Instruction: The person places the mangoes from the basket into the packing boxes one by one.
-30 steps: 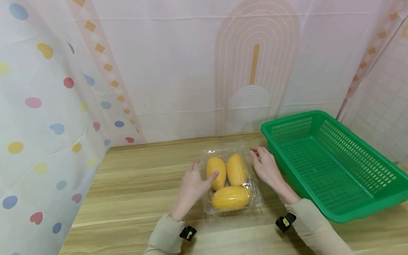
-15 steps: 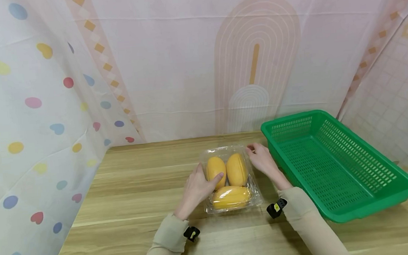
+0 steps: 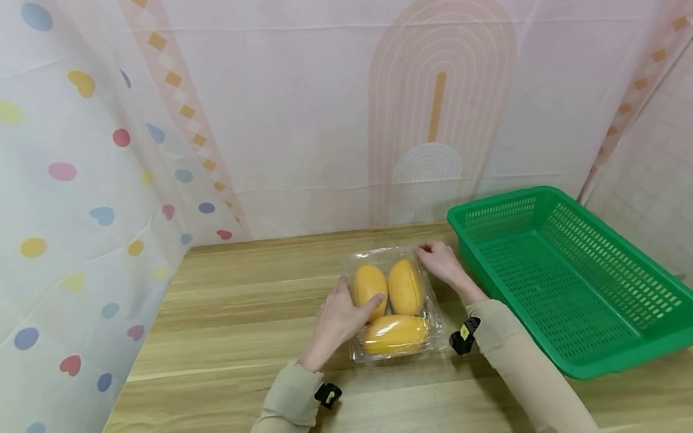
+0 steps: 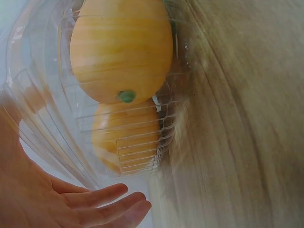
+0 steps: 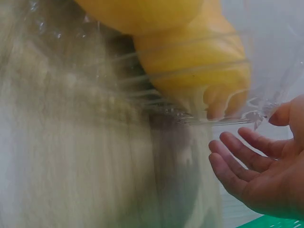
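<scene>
A clear plastic clamshell box [image 3: 362, 357] lies on the wooden table, its lid down over three yellow oval fruits [image 3: 397, 334]. One fruit [image 4: 126, 52] shows a small green stem end through the box wall. At the box's left side is my left hand [image 3: 337, 319], thumb laid over the lid and fingers extended along the outside. My right hand [image 3: 440, 261] pinches the rim at the far right corner between thumb and forefinger. Its other fingers [image 5: 242, 159] stay loosely bent below the rim.
A green slotted plastic basket [image 3: 634, 357] stands close on the right, beside my right forearm. Wood-grain tabletop [image 3: 228, 332] extends to the left of the box. Printed cloth [image 3: 304, 125] hangs behind the table and along both sides.
My right hand has moved left from beside the box to its far right corner and now pinches the rim. My left hand has shifted slightly right, its thumb still over the lid.
</scene>
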The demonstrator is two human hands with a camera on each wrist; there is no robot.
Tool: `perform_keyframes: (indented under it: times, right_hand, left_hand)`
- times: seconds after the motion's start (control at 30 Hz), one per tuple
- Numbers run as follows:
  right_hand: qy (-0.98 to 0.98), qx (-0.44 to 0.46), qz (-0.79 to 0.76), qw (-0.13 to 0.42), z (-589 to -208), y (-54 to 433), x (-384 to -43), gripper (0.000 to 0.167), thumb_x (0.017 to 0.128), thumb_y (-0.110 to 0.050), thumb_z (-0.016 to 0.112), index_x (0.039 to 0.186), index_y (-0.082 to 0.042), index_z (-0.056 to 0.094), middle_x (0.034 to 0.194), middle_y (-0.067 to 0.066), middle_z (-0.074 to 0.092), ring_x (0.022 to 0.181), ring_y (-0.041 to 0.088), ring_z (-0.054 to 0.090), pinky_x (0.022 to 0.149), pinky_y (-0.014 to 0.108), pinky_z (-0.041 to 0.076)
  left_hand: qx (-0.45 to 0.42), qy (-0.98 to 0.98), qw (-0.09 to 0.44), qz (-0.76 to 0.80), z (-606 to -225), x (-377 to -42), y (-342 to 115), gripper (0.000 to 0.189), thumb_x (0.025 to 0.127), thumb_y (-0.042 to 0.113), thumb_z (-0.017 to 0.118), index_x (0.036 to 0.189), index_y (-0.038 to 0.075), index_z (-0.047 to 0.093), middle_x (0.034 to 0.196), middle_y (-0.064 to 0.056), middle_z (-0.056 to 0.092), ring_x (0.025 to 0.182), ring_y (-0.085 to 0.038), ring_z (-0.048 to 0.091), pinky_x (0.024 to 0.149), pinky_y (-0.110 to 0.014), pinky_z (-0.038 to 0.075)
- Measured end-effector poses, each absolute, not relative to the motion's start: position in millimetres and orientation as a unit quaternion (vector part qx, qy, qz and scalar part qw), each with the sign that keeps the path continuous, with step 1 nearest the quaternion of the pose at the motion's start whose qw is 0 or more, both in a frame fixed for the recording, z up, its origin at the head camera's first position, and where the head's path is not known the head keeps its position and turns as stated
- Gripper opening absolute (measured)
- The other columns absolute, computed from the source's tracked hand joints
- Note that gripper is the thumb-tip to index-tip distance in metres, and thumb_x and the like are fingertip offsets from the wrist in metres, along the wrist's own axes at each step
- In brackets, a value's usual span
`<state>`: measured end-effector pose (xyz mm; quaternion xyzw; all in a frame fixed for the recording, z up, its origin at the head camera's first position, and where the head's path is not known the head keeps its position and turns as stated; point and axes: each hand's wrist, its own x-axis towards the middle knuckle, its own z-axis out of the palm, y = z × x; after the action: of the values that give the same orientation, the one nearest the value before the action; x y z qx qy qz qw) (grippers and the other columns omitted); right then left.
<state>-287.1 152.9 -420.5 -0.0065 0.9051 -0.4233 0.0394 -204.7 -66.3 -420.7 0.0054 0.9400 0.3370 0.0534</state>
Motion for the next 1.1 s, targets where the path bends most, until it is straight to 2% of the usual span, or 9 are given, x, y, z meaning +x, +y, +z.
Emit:
perform_keyframes:
  times: [0.1,0.23,0.37,0.57,0.77,1.0,1.1]
  right_hand:
    - [0.898,0.010,-0.438,0.039,-422,151,-289,0.037,0.097,-0.025,0.045,0.116,0.002,0.061,0.106,0.017,0.065,0.098,0.026,0.059,0.083,0.035,0.049]
    - [0.881,0.024,-0.470,0.045,-422,150,-293,0.030,0.094,-0.023,0.046,0.100,0.001,0.063,0.080,0.005,0.059,0.076,0.016,0.054,0.065,0.023,0.044]
    - [0.860,0.030,-0.505,0.061,-422,150,-294,0.025,0.094,-0.018,0.044,0.091,0.001,0.060,0.072,0.000,0.051,0.067,0.011,0.047,0.059,0.021,0.040]
    - [0.859,0.036,-0.507,0.054,-422,150,-295,0.025,0.093,-0.014,0.045,0.093,0.004,0.063,0.077,0.003,0.054,0.070,0.013,0.048,0.058,0.021,0.039]
    - [0.856,0.045,-0.511,0.067,-423,147,-297,0.024,0.093,-0.012,0.044,0.096,0.005,0.062,0.083,0.006,0.056,0.073,0.014,0.049,0.061,0.021,0.041]
    - [0.849,0.048,-0.516,0.101,-422,146,-299,0.031,0.097,-0.012,0.038,0.112,0.008,0.055,0.103,0.015,0.059,0.086,0.018,0.052,0.073,0.024,0.044]
    - [0.846,0.052,-0.519,0.106,-422,146,-300,0.031,0.096,-0.011,0.037,0.114,0.008,0.052,0.107,0.017,0.059,0.089,0.019,0.053,0.076,0.025,0.045]
  left_hand:
    - [0.007,0.940,0.054,0.337,-421,-205,-66,0.104,0.082,0.067,0.056,0.148,-0.005,0.021,0.132,-0.031,0.051,0.104,-0.040,0.062,0.085,-0.050,0.053]
    - [0.007,0.939,0.053,0.339,-422,-205,-65,0.105,0.081,0.068,0.055,0.147,-0.006,0.020,0.141,-0.030,0.043,0.115,-0.045,0.056,0.090,-0.053,0.050]
    - [0.005,0.941,0.053,0.333,-422,-205,-63,0.105,0.082,0.068,0.055,0.148,-0.005,0.019,0.145,-0.028,0.038,0.123,-0.046,0.050,0.097,-0.054,0.046]
    - [0.002,0.940,0.053,0.336,-421,-203,-61,0.104,0.082,0.067,0.055,0.148,-0.005,0.019,0.148,-0.027,0.033,0.127,-0.047,0.045,0.102,-0.056,0.042]
    - [0.010,0.938,0.047,0.342,-421,-203,-62,0.104,0.083,0.066,0.055,0.147,-0.007,0.019,0.146,-0.029,0.035,0.124,-0.048,0.048,0.099,-0.056,0.044]
    - [0.014,0.939,0.042,0.340,-421,-203,-62,0.103,0.083,0.066,0.055,0.146,-0.008,0.021,0.146,-0.030,0.035,0.123,-0.048,0.048,0.096,-0.056,0.046]
    - [0.014,0.941,0.040,0.335,-421,-204,-62,0.103,0.083,0.066,0.055,0.146,-0.008,0.022,0.147,-0.030,0.035,0.122,-0.047,0.050,0.094,-0.054,0.048]
